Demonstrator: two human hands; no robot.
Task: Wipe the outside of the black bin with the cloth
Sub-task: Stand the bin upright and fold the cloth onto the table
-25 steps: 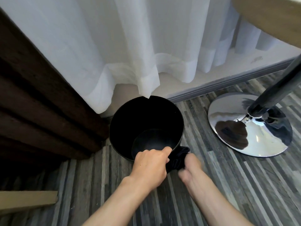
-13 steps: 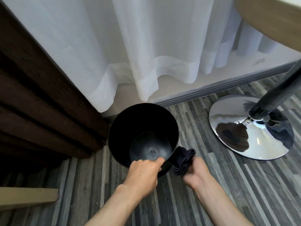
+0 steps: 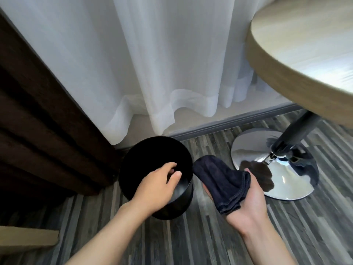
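A single wide-angle head-worn camera looks steeply down and forward at close range over a round glossy black bin (image 3: 152, 155) on grey striped plank flooring (image 3: 210, 236), white sheer curtain (image 3: 172, 73) filling the upper frame.

No readable text, label or number shows anywhere.
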